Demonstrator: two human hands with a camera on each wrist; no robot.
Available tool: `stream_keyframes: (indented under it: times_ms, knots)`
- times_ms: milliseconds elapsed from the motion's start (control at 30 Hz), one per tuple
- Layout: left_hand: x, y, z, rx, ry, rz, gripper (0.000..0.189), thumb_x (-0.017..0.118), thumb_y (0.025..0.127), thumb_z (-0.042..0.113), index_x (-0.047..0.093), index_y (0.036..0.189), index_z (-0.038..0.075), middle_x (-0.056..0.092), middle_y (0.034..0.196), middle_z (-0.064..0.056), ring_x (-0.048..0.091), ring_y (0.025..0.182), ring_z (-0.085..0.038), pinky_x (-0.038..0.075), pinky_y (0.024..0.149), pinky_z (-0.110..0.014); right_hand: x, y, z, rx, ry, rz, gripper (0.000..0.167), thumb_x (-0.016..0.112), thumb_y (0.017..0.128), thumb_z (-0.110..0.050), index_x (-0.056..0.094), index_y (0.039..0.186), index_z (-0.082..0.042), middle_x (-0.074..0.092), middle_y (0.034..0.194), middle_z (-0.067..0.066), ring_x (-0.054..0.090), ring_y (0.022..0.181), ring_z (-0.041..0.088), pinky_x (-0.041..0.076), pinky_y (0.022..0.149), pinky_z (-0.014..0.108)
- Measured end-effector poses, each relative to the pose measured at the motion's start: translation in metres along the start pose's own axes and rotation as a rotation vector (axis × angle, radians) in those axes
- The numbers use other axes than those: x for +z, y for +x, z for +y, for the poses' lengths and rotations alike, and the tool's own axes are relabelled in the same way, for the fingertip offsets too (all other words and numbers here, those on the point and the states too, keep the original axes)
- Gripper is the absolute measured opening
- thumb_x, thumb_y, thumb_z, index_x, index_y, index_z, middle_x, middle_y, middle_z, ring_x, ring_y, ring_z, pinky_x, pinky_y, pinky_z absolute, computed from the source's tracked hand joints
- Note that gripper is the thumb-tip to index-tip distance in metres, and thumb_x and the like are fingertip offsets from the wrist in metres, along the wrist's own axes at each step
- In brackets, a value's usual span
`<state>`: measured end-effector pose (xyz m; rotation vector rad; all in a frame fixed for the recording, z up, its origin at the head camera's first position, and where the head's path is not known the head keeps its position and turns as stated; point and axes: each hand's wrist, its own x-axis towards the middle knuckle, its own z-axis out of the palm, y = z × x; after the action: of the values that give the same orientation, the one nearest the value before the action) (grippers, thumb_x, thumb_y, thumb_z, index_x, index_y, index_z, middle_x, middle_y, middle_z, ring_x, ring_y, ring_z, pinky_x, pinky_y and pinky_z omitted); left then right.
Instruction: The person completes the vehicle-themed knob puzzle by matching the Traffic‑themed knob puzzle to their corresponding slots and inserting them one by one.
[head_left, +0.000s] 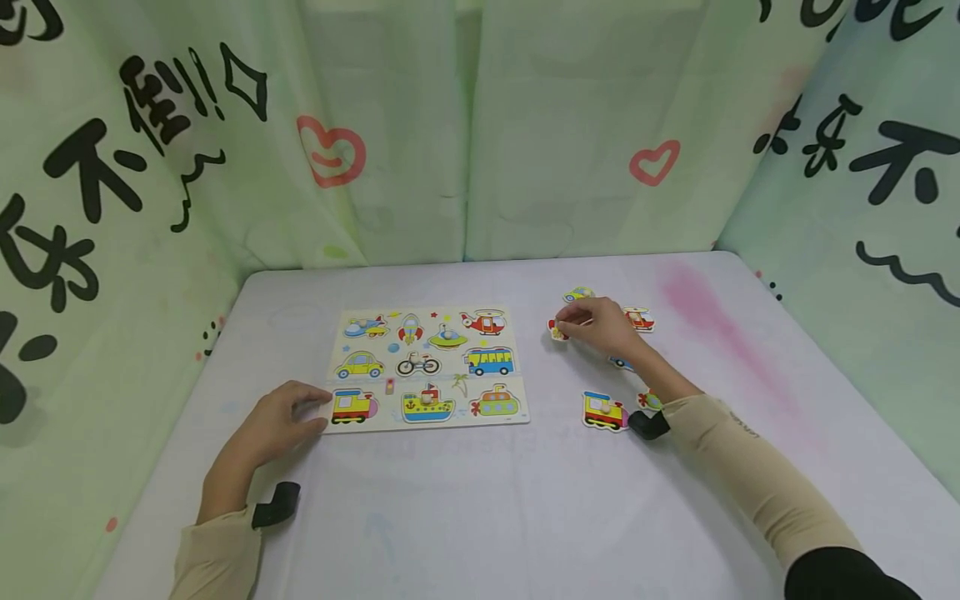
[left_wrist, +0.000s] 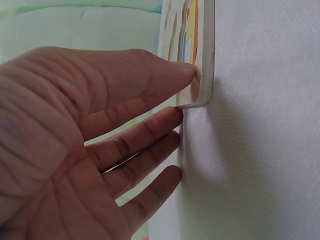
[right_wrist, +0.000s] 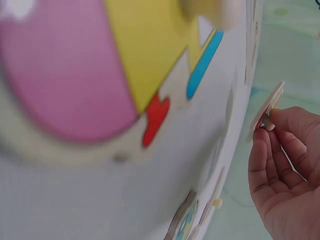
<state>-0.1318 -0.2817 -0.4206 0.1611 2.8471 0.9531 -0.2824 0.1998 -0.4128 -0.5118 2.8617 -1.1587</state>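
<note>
R hand point(head_left: 606, 329) pinches red/yellow pc point(head_left: 557, 332) by knob point(right_wrist: 269, 124), thumb + fingertips together; pc just R of puzzle board point(head_left: 408, 383), not touching, approx level w/ top row; board's long axis runs L–R; L hand point(head_left: 281, 423) nearer board, thumb touching near-L corner, fingers loosely spread, gripping nothing; train pc point(head_left: 602, 411) near R forearm.

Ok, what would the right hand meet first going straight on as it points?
Probably the vehicle puzzle board, by its helicopter picture, though the right hand may pass above; depth is unclear.
</note>
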Motion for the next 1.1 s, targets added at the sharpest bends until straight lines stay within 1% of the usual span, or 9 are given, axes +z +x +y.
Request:
stream_keyframes:
  times_ms: [133, 267, 367, 433, 700, 967, 1100]
  knots:
    - [0.000, -0.001, 0.001, 0.008, -0.006, 0.003, 0.036, 0.073, 0.088, 0.006, 0.067, 0.122, -0.005, 0.062, 0.129, -0.026, 0.052, 0.128, -0.048, 0.042, 0.108, -0.063, 0.006, -0.001, -0.006, 0.023, 0.065, -0.002, 0.014, 0.074, 0.093, -0.012, 0.075, 0.104, -0.003, 0.076, 0.095, 0.009, 0.070, 0.090, 0.021, 0.053, 0.072, 0.022]
    - [0.001, -0.002, 0.002, -0.020, -0.010, -0.008, 0.038, 0.073, 0.089, 0.007, 0.067, 0.124, -0.005, 0.060, 0.131, -0.026, 0.050, 0.129, -0.047, 0.041, 0.110, -0.063, 0.012, -0.002, -0.011, 0.054, 0.129, -0.023, 0.014, 0.073, 0.094, -0.011, 0.075, 0.106, -0.004, 0.076, 0.096, 0.009, 0.070, 0.090, 0.022, 0.054, 0.071, 0.020]
    - [0.002, -0.002, 0.003, -0.054, -0.014, -0.017, 0.039, 0.073, 0.089, 0.008, 0.066, 0.126, -0.004, 0.059, 0.133, -0.026, 0.049, 0.131, -0.047, 0.041, 0.111, -0.063, 0.016, -0.003, -0.015, 0.062, 0.154, -0.027, 0.014, 0.072, 0.094, -0.011, 0.074, 0.107, -0.004, 0.076, 0.096, 0.009, 0.070, 0.091, 0.024, 0.054, 0.071, 0.021]
    - [0.002, -0.002, 0.004, -0.062, -0.016, -0.016, 0.039, 0.072, 0.090, 0.007, 0.066, 0.127, -0.004, 0.058, 0.134, -0.026, 0.049, 0.131, -0.047, 0.041, 0.111, -0.063, 0.018, -0.003, -0.017, 0.063, 0.171, -0.030, 0.015, 0.072, 0.094, -0.011, 0.074, 0.107, -0.004, 0.076, 0.097, 0.010, 0.071, 0.091, 0.026, 0.054, 0.071, 0.021]
    - [0.000, -0.002, 0.005, -0.066, -0.014, -0.021, 0.040, 0.072, 0.090, 0.008, 0.065, 0.127, -0.004, 0.058, 0.134, -0.026, 0.048, 0.131, -0.047, 0.040, 0.111, -0.063, 0.028, 0.000, -0.027, 0.077, 0.206, -0.050, 0.017, 0.072, 0.095, -0.013, 0.075, 0.110, -0.006, 0.075, 0.102, 0.009, 0.069, 0.094, 0.024, 0.057, 0.077, 0.026]
    - [0.002, -0.002, 0.004, -0.077, -0.020, -0.016, 0.039, 0.072, 0.090, 0.007, 0.066, 0.126, -0.004, 0.058, 0.135, -0.026, 0.048, 0.133, -0.047, 0.039, 0.112, -0.063, 0.041, 0.004, -0.037, 0.068, 0.207, -0.071, 0.019, 0.072, 0.096, -0.015, 0.074, 0.112, -0.006, 0.075, 0.104, 0.008, 0.067, 0.095, 0.022, 0.056, 0.079, 0.028]
    - [0.001, -0.002, 0.005, -0.065, -0.017, -0.012, 0.039, 0.073, 0.089, 0.007, 0.066, 0.126, -0.004, 0.059, 0.134, -0.026, 0.049, 0.132, -0.047, 0.040, 0.112, -0.063, 0.047, 0.007, -0.043, 0.073, 0.222, -0.090, 0.020, 0.072, 0.096, -0.018, 0.074, 0.114, -0.007, 0.074, 0.107, 0.008, 0.066, 0.097, 0.022, 0.055, 0.081, 0.028]
